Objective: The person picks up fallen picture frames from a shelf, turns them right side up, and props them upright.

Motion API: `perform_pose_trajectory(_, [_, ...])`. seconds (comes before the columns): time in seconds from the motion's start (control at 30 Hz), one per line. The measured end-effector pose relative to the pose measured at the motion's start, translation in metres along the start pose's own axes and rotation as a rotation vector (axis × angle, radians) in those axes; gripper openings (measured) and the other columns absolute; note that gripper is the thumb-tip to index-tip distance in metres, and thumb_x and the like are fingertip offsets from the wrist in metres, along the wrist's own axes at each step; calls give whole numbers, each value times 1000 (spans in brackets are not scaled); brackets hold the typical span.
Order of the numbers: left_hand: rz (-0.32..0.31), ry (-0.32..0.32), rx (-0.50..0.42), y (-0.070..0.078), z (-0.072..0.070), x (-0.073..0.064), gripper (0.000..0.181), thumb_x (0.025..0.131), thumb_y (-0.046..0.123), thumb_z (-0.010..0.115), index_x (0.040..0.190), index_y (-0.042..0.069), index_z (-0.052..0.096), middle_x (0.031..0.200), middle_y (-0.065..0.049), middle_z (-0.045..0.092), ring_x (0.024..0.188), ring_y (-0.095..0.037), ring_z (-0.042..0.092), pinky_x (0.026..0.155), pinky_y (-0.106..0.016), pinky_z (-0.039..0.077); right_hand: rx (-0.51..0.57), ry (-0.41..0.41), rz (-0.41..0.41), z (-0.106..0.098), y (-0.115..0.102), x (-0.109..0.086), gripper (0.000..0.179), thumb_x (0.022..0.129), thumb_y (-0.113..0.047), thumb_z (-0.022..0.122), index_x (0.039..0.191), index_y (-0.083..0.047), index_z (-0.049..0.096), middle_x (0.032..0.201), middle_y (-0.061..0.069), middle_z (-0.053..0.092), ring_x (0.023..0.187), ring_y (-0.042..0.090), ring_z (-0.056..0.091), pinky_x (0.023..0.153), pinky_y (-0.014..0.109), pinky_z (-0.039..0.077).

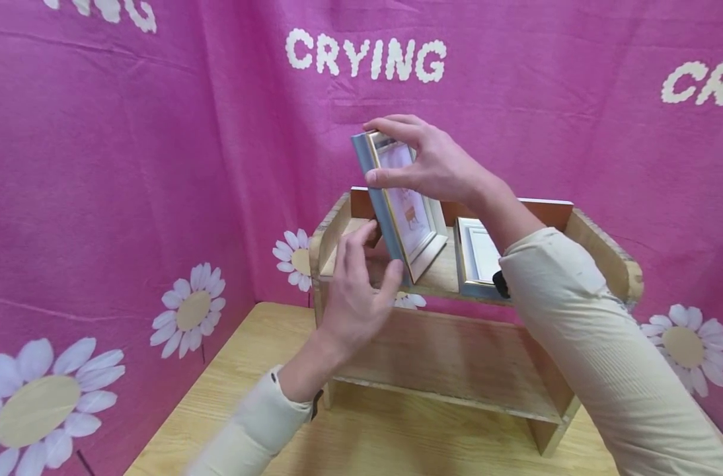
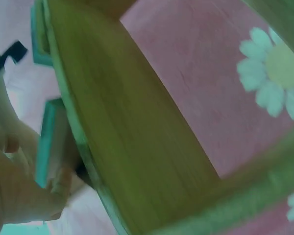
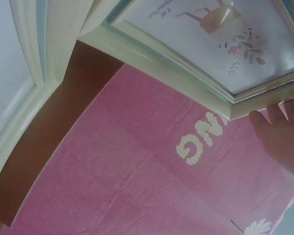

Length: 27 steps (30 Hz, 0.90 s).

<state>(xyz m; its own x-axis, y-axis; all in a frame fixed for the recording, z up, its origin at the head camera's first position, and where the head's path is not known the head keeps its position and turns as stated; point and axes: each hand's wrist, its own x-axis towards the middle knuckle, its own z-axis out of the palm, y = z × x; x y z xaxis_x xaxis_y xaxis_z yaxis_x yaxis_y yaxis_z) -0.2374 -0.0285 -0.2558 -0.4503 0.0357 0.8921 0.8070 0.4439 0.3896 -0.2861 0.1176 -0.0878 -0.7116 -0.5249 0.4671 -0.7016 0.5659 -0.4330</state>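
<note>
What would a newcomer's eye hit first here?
Likely the magenta backdrop with its white CRYING lettering, behind the wooden shelf. Next, the tilted picture frame at the shelf's top level, its upper end gripped by the right hand, the left hand close to its lower end. A second frame sits to its right.

The back and left side are closed off by creased pink cloth [image 1: 516,99], printed with white lettering [image 1: 376,59] and white daisies [image 1: 193,311] with yellow centres, while a wooden shelf [image 1: 456,357] with a brown back panel [image 1: 547,213] is supported by a pale, wood-grained table [image 1: 266,337].
</note>
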Motion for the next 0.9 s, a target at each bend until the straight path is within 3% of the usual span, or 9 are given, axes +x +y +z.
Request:
perform_pose_trajectory(0.07, [-31,-37,-3,6,7,-1,69,91,18,69,147,4,31,121,-16,49,102,-23,58,81,-33,57,-37,4,-15,-2,0,1,70,86,-37,76,149,-29,46,157,-1,34,125,25,47,99,46,44])
perform_pose_trajectory(0.17, [-62,-37,24,9,16,3,81,87,18,74,151,7,25,121,-16,50,102,-24,58,82,-35,56,-87,5,-44,-4,0,2,69,87,-35,77,149,-26,47,156,2,36,125,27,48,99,47,43])
perform_pose_trajectory(0.3, [-69,-4,37,7,20,7,84,84,7,76,150,6,25,126,-20,51,113,-30,58,95,-41,54,-117,3,-73,-6,-1,5,64,89,-34,74,147,-23,49,154,7,39,129,30,48,102,50,42])
perform_pose_trajectory(0.53, [-86,-24,13,5,17,6,85,84,3,74,152,5,23,128,-22,49,116,-32,57,96,-43,54,-86,86,-109,-3,2,15,38,99,-18,62,136,-14,62,142,10,55,126,27,52,99,44,45])
perform_pose_trajectory(0.73, [-98,-43,13,5,13,3,86,84,3,75,153,6,23,133,-21,48,118,-31,57,97,-43,54,-202,215,-140,3,3,24,27,96,-8,64,122,-10,72,119,9,71,107,21,65,90,36,53])
perform_pose_trajectory(0.9, [-79,-47,18,5,11,5,86,85,3,74,154,4,23,132,-21,48,116,-30,58,96,-41,54,-330,247,-175,-1,1,27,23,95,-7,64,115,-10,75,104,9,75,86,21,66,78,35,54])
